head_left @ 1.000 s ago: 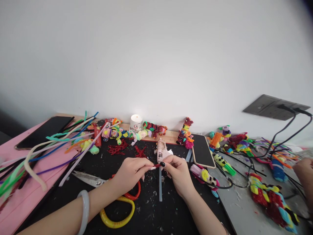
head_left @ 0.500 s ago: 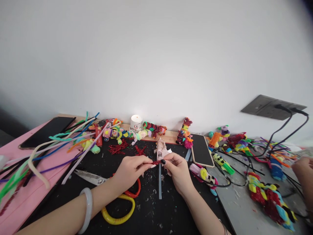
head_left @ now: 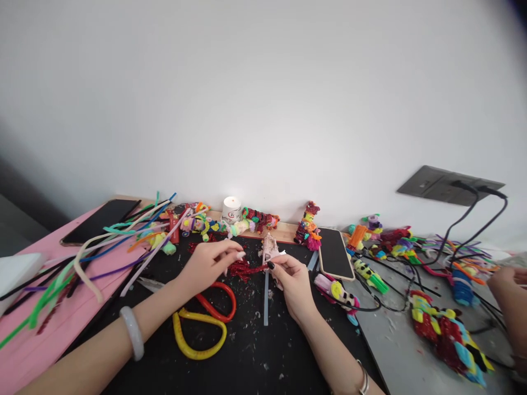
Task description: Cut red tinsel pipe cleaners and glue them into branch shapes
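My right hand (head_left: pixel 290 280) pinches one end of a short red glitter pipe cleaner piece (head_left: pixel 258 268) over the black mat (head_left: pixel 247 351). My left hand (head_left: pixel 208 262) hovers over a red glitter star shape (head_left: pixel 240 269), fingers curved and pressed together at the tips, touching or just above it. A pink glue gun (head_left: pixel 270 248) stands right behind both hands, with a clear glue stick (head_left: pixel 265 302) lying in front of it.
Scissors with red and yellow handles (head_left: pixel 206 323) lie under my left wrist. Loose pipe cleaners (head_left: pixel 102 247) spread over the pink board on the left. A lit candle (head_left: pixel 231 208), small figures, two phones (head_left: pixel 334 253), cables and another person's hand (head_left: pixel 508 285) are around.
My left hand let go of the red piece and moved left and back toward the red star. My right hand keeps the piece. The view shifted slightly left.
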Tool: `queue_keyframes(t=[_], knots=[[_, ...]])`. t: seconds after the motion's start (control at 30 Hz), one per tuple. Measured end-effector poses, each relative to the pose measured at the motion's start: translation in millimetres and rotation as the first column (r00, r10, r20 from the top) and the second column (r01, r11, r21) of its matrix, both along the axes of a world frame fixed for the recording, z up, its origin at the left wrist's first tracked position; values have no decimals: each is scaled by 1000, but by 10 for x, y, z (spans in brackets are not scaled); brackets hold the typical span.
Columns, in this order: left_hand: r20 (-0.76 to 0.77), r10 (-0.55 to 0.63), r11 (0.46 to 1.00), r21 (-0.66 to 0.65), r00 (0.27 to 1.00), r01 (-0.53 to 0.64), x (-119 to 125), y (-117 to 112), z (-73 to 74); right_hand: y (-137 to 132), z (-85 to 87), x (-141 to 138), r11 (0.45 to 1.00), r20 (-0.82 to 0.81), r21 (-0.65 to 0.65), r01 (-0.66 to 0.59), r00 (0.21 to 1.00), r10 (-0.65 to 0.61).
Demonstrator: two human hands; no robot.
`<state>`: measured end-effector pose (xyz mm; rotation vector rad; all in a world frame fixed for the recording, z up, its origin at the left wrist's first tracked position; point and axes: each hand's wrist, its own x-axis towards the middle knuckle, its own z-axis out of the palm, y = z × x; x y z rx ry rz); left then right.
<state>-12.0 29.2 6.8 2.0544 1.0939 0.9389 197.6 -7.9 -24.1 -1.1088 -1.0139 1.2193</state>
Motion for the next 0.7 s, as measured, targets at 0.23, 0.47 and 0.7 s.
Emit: queue_keyframes(t=[0.23,0.47,0.7], knots=[[-322,7,998,56,947,12,-309,96,2,-87,28,-61,985,407,153,-80,913,11],[-390,-113,976,130,914,176,-248,53,-104,-195,127,-151,902,705,312,-299,709,-8],[-396,-116,979,110,911,172,-163,6,-160,-193,173,-136,855,717,438,-278,682,-145]])
